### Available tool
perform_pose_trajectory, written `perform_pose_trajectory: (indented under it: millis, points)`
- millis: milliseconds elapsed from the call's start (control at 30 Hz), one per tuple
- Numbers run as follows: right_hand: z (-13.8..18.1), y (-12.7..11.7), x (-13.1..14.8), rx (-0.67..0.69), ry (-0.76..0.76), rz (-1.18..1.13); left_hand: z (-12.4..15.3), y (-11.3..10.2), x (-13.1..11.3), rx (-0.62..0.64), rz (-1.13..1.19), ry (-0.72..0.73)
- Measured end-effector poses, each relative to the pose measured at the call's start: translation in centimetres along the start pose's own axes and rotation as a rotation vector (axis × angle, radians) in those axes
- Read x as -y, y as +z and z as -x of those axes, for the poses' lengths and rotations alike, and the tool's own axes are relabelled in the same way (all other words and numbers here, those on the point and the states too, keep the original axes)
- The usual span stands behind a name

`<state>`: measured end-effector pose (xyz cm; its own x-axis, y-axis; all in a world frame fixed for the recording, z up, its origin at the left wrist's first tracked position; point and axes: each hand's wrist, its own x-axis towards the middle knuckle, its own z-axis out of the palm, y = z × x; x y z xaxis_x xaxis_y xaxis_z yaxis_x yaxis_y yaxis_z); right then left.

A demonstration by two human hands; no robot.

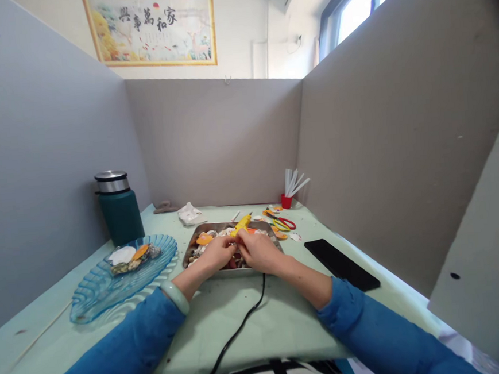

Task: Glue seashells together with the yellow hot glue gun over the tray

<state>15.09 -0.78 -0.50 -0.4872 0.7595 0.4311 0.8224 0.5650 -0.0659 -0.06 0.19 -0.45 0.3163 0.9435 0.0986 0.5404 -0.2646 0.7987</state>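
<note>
Over a metal tray (pixel 215 275) of shells, my left hand (pixel 217 253) and my right hand (pixel 258 249) meet with their fingertips together. Both are closed in a pinch, and whatever lies between the fingers is too small or hidden to name. A yellow glue gun (pixel 241 224) rests on the tray just beyond my fingers. Its black cord (pixel 243 324) comes out below my right hand and runs across the table to the near edge. An orange shell (pixel 204 238) and several pale ones show in the tray around my hands.
On the left, a blue glass plate (pixel 98 300) holds a shell cluster (pixel 134 258), near a green bottle (pixel 120 211) and a thin stick (pixel 40 336). Scissors (pixel 282 222), a red cup (pixel 286 201) of glue sticks and a black slab (pixel 342 263) are rightward. Crumpled tissue (pixel 190 213) lies behind.
</note>
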Motion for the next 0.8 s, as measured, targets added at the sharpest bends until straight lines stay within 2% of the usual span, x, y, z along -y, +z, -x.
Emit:
perform_pose_trajectory:
  millis: [267, 533, 800]
  points:
    - [-0.02, -0.02, 0.04, 0.006, 0.011, 0.014, 0.28, -0.14, -0.40, 0.000, -0.055, 0.016]
    - [0.01, -0.17, 0.11, -0.002, 0.004, -0.005, 0.56, -0.03, -0.86, -0.006, 0.042, -0.070]
    - [0.12, -0.33, 0.20, -0.010, 0.010, -0.016, 0.60, 0.00, -0.96, 0.005, 0.131, -0.091]
